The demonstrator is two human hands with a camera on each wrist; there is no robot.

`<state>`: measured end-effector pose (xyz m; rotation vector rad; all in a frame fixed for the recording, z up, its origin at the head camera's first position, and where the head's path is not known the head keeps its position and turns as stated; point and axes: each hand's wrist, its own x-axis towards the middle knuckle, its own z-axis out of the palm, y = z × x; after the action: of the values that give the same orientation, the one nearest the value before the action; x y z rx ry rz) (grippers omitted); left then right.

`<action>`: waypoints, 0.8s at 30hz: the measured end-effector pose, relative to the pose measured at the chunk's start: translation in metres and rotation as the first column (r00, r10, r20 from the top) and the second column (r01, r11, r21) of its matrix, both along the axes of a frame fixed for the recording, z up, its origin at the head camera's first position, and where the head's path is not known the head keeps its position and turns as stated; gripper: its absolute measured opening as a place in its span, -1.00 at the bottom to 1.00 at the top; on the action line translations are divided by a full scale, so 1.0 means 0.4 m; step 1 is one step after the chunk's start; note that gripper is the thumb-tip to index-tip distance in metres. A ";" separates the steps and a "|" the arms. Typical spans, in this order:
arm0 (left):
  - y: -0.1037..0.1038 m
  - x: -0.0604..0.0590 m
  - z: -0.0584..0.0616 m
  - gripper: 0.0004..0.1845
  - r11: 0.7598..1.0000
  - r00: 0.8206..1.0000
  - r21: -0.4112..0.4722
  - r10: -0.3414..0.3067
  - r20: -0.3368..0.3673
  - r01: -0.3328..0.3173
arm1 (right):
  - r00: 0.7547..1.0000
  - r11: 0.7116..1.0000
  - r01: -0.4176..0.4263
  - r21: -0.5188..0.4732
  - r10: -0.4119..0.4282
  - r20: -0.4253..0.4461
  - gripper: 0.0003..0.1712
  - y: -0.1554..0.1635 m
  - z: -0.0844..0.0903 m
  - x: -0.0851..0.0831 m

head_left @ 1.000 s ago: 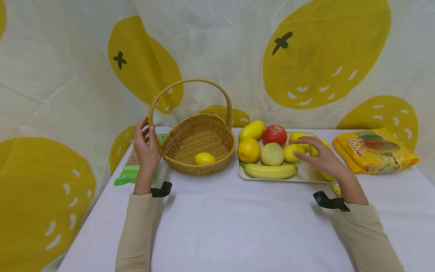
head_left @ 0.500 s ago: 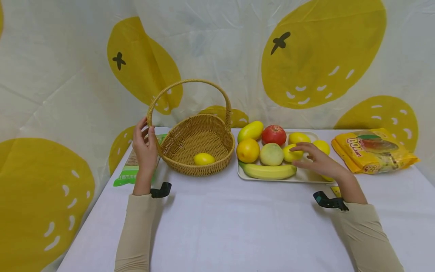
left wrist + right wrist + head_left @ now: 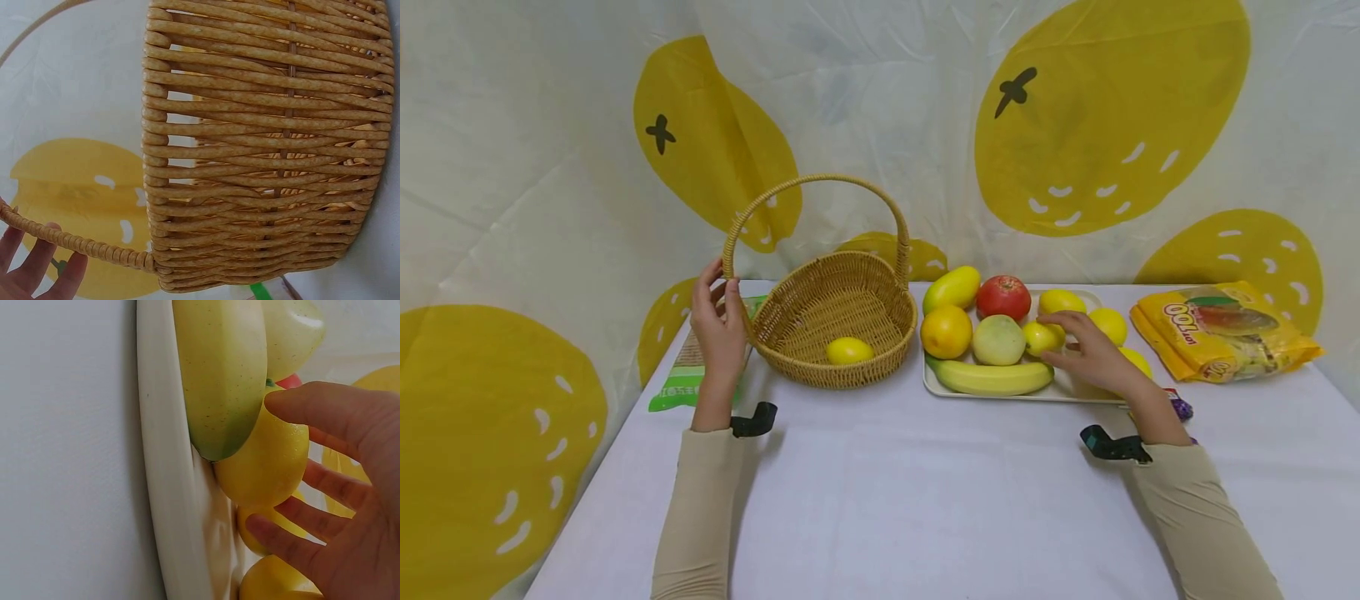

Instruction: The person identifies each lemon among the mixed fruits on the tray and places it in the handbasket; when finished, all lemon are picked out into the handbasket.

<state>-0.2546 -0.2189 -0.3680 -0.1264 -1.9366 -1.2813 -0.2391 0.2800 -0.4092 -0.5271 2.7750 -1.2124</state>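
My left hand grips the foot of the arched handle of a wicker basket, which stands on the table. One yellow oval fruit lies inside. At the cream tray, my right hand holds a lemon between thumb and fingers. In the right wrist view the thumb lies on the lemon's upper side, with the fingers behind it. A banana runs along the tray's front edge, and a pale green round fruit sits left of the lemon.
The tray also bears an orange, a pomegranate, a mango-like fruit and several more yellow fruits. A yellow snack bag lies to the right. A green bag lies left of the basket, partly behind my left hand.
My right hand has lowered and moved slightly left, its fingers and thumb closing round the lemon. My left hand and the basket have stayed put.
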 end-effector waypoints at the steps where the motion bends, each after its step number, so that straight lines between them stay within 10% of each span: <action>1: 0.000 0.000 0.001 -0.60 1.000 1.000 0.000 0.004 0.002 -0.004 | 1.000 1.000 0.007 -0.002 -0.007 -0.002 -0.40 -0.001 0.000 0.000; 12: 0.048 0.059 0.065 -0.62 1.000 1.000 0.000 0.011 0.023 -0.011 | 0.997 0.998 0.056 -0.028 -0.057 -0.057 -0.58 -0.026 -0.015 -0.006; 24: 0.052 0.067 0.070 -0.61 1.000 1.000 0.008 0.006 0.030 -0.007 | 0.998 0.997 0.058 -0.042 -0.059 -0.015 -0.58 -0.023 -0.016 -0.004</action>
<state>-0.2279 -0.1979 -0.3401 -0.0972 -1.9554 -1.2934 -0.2408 0.2708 -0.4157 -0.4646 2.8034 -1.2859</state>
